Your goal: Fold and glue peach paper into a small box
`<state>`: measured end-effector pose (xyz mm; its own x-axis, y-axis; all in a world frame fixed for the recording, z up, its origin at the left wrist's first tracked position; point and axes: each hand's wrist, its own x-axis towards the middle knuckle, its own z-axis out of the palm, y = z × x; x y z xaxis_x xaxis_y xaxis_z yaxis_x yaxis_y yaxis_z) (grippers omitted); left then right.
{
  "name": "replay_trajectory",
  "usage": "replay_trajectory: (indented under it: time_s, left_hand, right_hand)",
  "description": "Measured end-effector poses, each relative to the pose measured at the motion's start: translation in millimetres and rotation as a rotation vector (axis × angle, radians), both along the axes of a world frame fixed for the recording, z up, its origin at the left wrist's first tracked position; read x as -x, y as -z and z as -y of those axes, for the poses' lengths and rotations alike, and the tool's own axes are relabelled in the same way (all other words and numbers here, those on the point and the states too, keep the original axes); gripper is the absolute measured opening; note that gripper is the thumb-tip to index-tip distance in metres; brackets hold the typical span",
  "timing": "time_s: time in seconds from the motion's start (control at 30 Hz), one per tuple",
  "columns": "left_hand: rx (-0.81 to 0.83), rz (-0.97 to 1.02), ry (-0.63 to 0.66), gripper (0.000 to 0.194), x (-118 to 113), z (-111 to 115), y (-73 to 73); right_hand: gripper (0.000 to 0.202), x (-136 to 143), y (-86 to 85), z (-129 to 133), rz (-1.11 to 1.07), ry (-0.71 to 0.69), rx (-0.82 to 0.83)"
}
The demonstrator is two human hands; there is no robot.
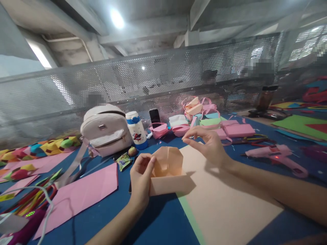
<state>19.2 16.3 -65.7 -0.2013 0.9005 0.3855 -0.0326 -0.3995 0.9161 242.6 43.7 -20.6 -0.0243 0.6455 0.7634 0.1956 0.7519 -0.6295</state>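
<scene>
A folded peach paper box (167,184) with a raised back flap is held at its left side by my left hand (141,180), thumb and fingers pinched on the paper. To the right of the box and above it, my right hand (211,146) hovers with thumb and index finger brought close together. Whether something thin is between those fingertips is too small to tell. Large peach sheets (230,204) lie on the blue table under my right hand, with a green sheet (190,217) showing along their left edge.
Pink paper (84,194), a white backpack (106,129), a bottle (137,131) and a wrapped snack (124,161) are on the left. Folded pink boxes (238,129) and a phone (154,117) stand behind. A pink glue gun (276,154) lies at right.
</scene>
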Motion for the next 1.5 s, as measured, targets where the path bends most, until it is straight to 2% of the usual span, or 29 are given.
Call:
replay_trajectory:
  time_s: [0.17,0.23,0.3,0.5,0.6,0.77,0.87,0.97,1.1,1.27,1.5]
  left_hand:
    - [0.024,0.02,0.022,0.031,-0.4,0.0,2.0]
    - [0.038,0.034,0.039,0.032,-1.3,1.1,2.2]
    - [0.054,0.05,0.06,0.033,-2.8,2.6,3.0]
    - [0.172,0.134,0.282,0.041,-9.9,8.0,7.5]
    - [0.206,0.082,0.335,0.04,-11.6,9.1,7.2]
    - [0.13,-0.134,0.249,0.031,-10.5,11.0,3.3]
    - [0.038,-0.229,0.165,0.024,-8.6,14.2,2.8]
    - [-0.052,-0.291,0.154,0.019,-5.8,16.8,4.1]
    - [-0.204,-0.396,0.138,0.014,-1.6,17.9,5.7]
    - [-0.257,-0.46,0.137,0.014,0.0,18.8,6.3]
    - [-0.158,-0.408,0.145,0.018,-4.5,22.6,4.2]
  right_hand:
    - [0.006,7.4,6.9,3.6,0.058,-0.069,-0.014]
    - [0.002,8.3,8.4,4.5,0.07,-0.083,0.019]
    - [0.009,8.4,10.0,4.8,0.092,-0.101,0.083]
    - [0.013,9.3,18.7,2.7,0.097,-0.18,0.245]
    - [0.011,11.9,20.2,4.3,0.101,-0.223,0.277]
    - [0.002,16.9,18.0,13.2,0.161,-0.197,0.222]
    - [0.004,18.3,17.6,19.9,0.222,-0.193,0.1]
    - [0.004,18.8,17.5,25.9,0.274,-0.18,-0.04]
    - [0.003,19.2,16.7,29.6,0.326,-0.15,-0.114]
    - [0.008,20.7,15.3,32.2,0.333,-0.147,-0.077]
    - [0.012,27.2,11.4,36.8,0.216,-0.245,0.132]
